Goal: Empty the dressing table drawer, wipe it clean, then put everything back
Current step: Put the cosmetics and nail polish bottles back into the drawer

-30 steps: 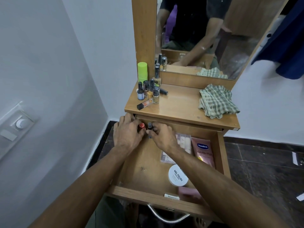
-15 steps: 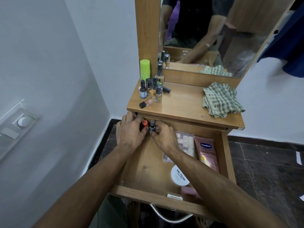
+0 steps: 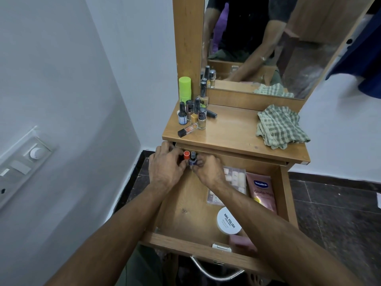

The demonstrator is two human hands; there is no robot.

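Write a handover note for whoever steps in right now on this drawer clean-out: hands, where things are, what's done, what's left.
Left hand: grips the orange-capped bottle at the back of the open drawer.
Right hand: pinches the dark-capped bottle beside it.
Done: a cluster of nail polish bottles and a green tube stand on the tabletop.
Left: lift out these two, then the nail box, Vaseline tube, remover tub and pink item; wipe with the checked cloth; refill.
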